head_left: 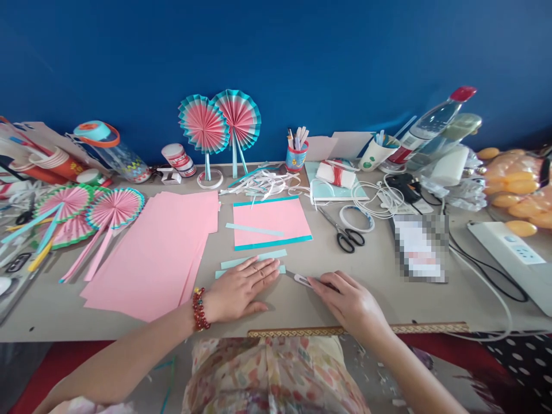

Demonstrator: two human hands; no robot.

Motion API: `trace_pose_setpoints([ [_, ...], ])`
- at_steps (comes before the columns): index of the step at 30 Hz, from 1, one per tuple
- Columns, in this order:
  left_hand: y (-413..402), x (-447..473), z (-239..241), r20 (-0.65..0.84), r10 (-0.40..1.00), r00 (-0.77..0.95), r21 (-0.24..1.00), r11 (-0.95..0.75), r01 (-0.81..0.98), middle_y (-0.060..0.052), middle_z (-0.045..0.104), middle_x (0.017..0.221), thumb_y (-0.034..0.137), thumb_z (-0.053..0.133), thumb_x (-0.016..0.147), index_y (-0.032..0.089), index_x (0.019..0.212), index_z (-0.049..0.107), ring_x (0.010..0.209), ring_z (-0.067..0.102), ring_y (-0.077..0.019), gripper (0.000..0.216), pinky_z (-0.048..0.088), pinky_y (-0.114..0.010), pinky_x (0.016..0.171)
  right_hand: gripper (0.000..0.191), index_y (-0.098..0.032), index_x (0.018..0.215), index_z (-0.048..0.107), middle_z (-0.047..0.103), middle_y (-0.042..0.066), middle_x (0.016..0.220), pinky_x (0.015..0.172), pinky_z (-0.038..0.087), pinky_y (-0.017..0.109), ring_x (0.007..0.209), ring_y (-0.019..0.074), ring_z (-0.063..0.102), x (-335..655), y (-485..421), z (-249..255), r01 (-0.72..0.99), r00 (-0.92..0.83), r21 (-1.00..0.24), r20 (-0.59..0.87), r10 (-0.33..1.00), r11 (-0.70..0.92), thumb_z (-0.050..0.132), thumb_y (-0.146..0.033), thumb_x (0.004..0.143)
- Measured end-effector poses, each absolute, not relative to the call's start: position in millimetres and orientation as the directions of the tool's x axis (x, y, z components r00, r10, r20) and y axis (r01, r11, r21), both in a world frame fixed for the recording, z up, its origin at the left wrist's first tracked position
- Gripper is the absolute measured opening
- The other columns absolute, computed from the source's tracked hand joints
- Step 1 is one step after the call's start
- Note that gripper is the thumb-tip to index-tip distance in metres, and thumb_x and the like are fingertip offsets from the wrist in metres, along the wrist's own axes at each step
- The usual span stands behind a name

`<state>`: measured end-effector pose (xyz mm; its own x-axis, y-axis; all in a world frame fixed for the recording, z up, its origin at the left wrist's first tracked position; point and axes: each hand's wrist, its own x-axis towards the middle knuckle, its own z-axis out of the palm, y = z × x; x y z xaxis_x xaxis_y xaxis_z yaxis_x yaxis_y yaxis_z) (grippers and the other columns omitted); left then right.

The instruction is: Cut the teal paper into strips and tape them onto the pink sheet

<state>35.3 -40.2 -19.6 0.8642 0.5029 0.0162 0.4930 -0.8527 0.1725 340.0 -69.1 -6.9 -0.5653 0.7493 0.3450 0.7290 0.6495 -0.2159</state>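
My left hand (241, 287) lies flat with its fingers stretched out, pressing down light-blue paper strips (254, 260) near the front of the table. My right hand (351, 302) is closed around a small utility knife (302, 280) whose tip points left toward the end of the strips. Just beyond them lies a pink sheet with teal edges (271, 221) and a loose blue strip across it. A bead bracelet sits on my left wrist.
A stack of pink paper (155, 253) lies left, with finished paper fans (86, 213) beyond it. Two fans (219, 123) stand upright at the back. Black scissors (345, 233), a tape roll (356, 217), cables, a power strip (509, 253), bottles and cups crowd the right.
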Motion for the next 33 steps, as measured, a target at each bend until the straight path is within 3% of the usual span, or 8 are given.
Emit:
trace_pose_setpoints([
  [23,-41,34,-21,0.051,0.493,0.869,0.153,-0.863,0.481,-0.011,0.023,0.163,0.057,0.036,0.102,0.013,0.158,0.019,0.153,0.016,-0.0225,0.072,0.014,-0.043,0.126,0.028,-0.016,0.112,0.071,0.066,0.008,0.086,0.072,0.052,0.024,0.078,0.0155,0.060,330,-72,-9,0.705,-0.577,-0.234,0.359,0.733,0.669,0.046,-0.012,0.099],
  [33,-43,31,-20,0.040,0.541,0.840,0.134,-0.836,0.532,-0.011,0.023,0.163,0.053,0.034,0.104,0.012,0.156,0.024,0.153,0.016,-0.0231,0.067,0.013,-0.045,0.126,0.030,-0.021,0.111,0.072,0.067,0.007,0.087,0.073,0.053,0.024,0.080,0.0154,0.062,326,-72,-8,0.721,-0.558,-0.270,0.319,0.766,0.638,0.045,-0.014,0.099],
])
